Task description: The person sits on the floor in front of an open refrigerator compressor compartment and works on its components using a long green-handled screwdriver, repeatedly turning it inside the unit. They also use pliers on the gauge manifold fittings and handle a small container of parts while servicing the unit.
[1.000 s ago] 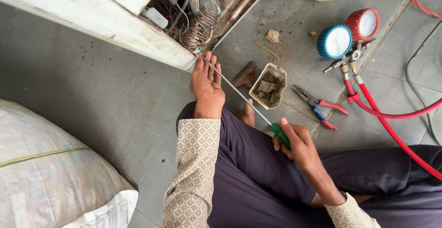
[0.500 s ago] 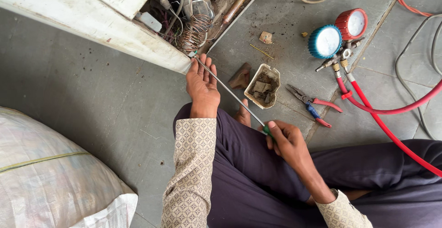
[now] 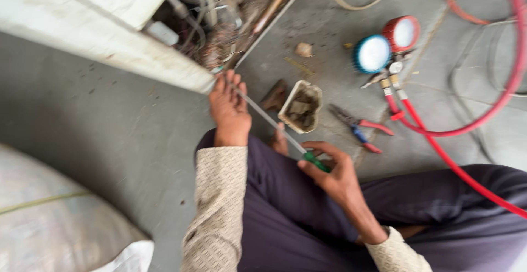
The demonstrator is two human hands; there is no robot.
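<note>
My right hand point(image 3: 332, 174) grips the green handle of a long screwdriver point(image 3: 272, 121), whose thin metal shaft runs up and left to the corner of an open white appliance casing point(image 3: 110, 41). My left hand point(image 3: 229, 107) rests on the shaft near its tip, fingers pointing at the casing's corner. Inside the casing lie tangled wires and pipes point(image 3: 225, 19). I sit cross-legged in dark purple trousers point(image 3: 285, 217) with patterned beige sleeves.
A small dirty tub of bits point(image 3: 301, 106) stands by my knee. Red-and-blue pliers point(image 3: 359, 128) lie to its right. A manifold with a blue gauge point(image 3: 373, 53) and a red gauge point(image 3: 402, 32) trails red hoses point(image 3: 455, 162). A white sack point(image 3: 49, 217) sits lower left on the grey floor.
The view has shifted and blurred slightly. Both hands keep their hold along the screwdriver, with its tip still at the casing's corner; the right hand sits a little lower.
</note>
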